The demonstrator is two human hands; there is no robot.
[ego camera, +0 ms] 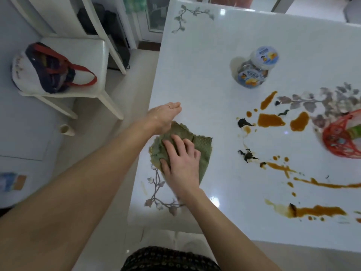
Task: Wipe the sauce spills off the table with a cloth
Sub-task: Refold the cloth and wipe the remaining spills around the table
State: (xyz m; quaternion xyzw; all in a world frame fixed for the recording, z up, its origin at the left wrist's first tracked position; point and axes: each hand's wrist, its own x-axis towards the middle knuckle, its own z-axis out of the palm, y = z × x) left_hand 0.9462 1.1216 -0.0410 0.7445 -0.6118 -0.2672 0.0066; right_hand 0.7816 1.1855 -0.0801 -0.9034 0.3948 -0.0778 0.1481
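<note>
Brown sauce spills (270, 120) lie unwiped on the glossy white counter (195, 75). The right hand (181, 161) presses the green textured cloth (203, 145) with fingers (176, 142) spread flat, and the left hand (164, 116) is straight-fingered beside it.

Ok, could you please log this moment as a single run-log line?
right hand flat on green cloth | left hand at cloth's far edge | sauce spills unwiped, right of cloth
</note>
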